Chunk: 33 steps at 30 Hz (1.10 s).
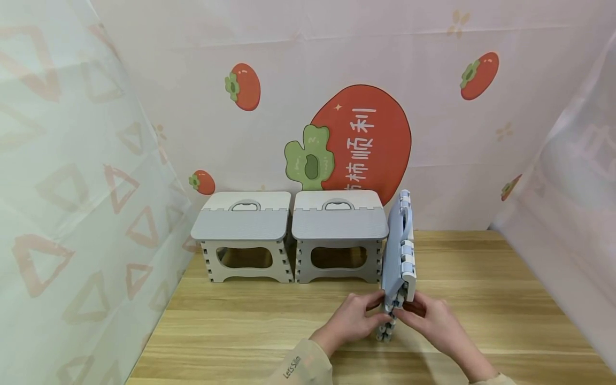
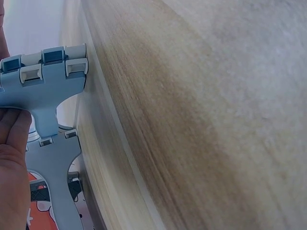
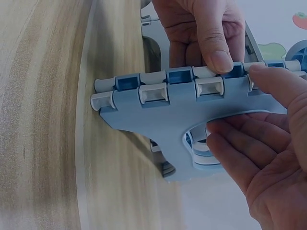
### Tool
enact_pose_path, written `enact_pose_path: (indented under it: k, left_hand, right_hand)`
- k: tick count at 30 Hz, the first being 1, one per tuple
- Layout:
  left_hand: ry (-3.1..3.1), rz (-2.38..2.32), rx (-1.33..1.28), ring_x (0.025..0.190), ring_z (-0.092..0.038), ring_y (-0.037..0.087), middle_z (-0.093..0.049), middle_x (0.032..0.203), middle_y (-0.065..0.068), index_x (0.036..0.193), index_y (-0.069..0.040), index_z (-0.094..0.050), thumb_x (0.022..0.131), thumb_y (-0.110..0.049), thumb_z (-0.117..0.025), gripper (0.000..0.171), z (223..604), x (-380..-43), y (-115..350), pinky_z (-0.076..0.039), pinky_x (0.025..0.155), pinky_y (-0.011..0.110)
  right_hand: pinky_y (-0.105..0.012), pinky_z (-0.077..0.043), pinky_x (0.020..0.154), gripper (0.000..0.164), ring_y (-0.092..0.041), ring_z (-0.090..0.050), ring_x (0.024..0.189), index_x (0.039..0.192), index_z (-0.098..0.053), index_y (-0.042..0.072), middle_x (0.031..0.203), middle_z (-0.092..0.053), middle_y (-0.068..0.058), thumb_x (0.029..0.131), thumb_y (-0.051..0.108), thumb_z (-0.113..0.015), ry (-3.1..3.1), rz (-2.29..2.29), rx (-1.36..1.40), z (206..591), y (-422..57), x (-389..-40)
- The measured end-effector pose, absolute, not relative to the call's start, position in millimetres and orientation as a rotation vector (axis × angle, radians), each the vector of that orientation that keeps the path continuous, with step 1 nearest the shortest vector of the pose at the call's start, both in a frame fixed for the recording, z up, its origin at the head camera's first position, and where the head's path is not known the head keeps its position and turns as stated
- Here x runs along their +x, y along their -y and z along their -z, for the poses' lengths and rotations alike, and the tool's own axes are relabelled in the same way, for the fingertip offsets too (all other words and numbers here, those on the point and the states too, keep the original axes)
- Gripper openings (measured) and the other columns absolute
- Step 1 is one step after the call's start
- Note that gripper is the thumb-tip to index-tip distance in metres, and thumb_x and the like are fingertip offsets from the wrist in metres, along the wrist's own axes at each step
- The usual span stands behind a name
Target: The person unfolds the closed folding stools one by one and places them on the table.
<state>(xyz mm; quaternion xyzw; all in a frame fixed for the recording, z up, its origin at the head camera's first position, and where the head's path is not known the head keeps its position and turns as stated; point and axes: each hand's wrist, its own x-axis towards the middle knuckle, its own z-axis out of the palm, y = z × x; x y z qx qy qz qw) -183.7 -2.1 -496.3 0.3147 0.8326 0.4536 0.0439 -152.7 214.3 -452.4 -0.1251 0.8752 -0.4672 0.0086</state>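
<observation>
A blue and off-white folding step stool [image 1: 397, 256] stands upright on the table, its panels folded nearly flat, with interlocking hinge knuckles along its edge. My left hand [image 1: 355, 316] grips its lower near part from the left, thumb on the hinge edge. From the right, my right hand [image 3: 278, 148] holds the same part; its thumb lies on the hinge knuckles and its fingers reach the oval opening in a side panel. In the left wrist view, the left hand's fingers [image 2: 14, 127] lie against the blue panel. The two thumbs are close together.
Two unfolded step stools, the left one [image 1: 240, 224] and the middle one [image 1: 339, 224], stand side by side at the back, close to the folded one. Behind them hangs a persimmon-printed backdrop [image 1: 192, 107]. The wood-grain table [image 1: 240, 326] has patterned sheets along both sides.
</observation>
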Motion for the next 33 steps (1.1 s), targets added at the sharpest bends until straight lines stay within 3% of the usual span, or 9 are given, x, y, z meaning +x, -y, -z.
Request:
enact_pose_path:
  k: [13, 33]
  left_hand:
    - [-2.563, -1.373, 0.969, 0.123, -0.061, 0.008, -0.063, 0.138, 0.006, 0.147, -0.016, -0.056, 0.1, -0.035, -0.067, 0.052, 497.6, -184.2, 4.1, -0.051, 0.099, 0.017]
    - [-2.627, -1.348, 1.03, 0.12, -0.064, 0.009, -0.065, 0.135, 0.006, 0.145, -0.016, -0.058, 0.098, -0.037, -0.067, 0.052, 498.2, -184.2, 4.6, -0.051, 0.097, 0.015]
  right_hand:
    - [-0.042, -0.063, 0.081, 0.042, -0.032, -0.075, 0.099, 0.126, -0.068, 0.0, 0.115, -0.074, -0.019, 0.091, 0.02, -0.079, -2.836, 1.387, -0.494, 452.0, -212.8, -152.6]
    - [-0.04, -0.064, 0.078, 0.042, -0.028, -0.076, 0.096, 0.127, -0.068, 0.0, 0.115, -0.075, -0.017, 0.09, 0.015, -0.08, -2.897, 1.368, -0.535, 456.2, -214.3, -152.5]
